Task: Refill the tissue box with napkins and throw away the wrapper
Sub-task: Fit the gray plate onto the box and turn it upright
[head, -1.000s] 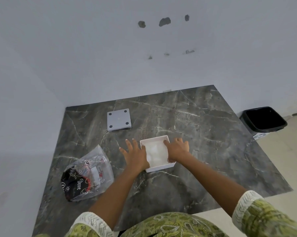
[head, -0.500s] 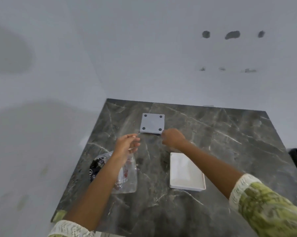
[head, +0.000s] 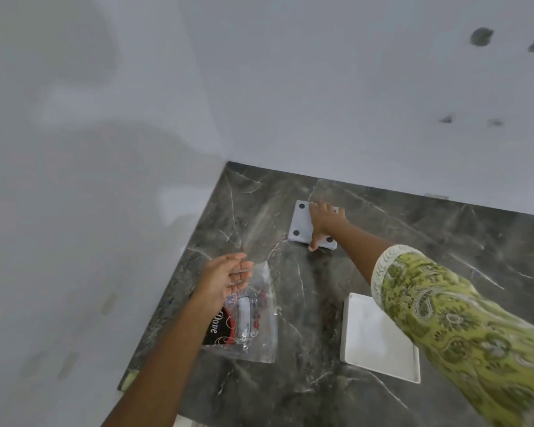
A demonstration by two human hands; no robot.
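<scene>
Right hand on the grey lid; left hand empty above the wrapper.
Dark marble bench (head: 413, 241). White tissue box (head: 379, 343) open, near edge, right. Clear wrapper (head: 256, 331) flat, left of box. Grey lid (head: 299, 223) far back; right hand (head: 324, 221) grips its edge. Left hand (head: 225, 277) spread wide.

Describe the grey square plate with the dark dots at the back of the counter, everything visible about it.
The grey square plate is a thin, flat, pale grey slab with rounded corners and dark round dots near its corners; three show, the fourth is hidden. It looks like smooth plastic. It lies flat on the dark marble counter, near the back wall. The right hand rests on it, fingers spread over its top and thumb at its near edge.
</scene>
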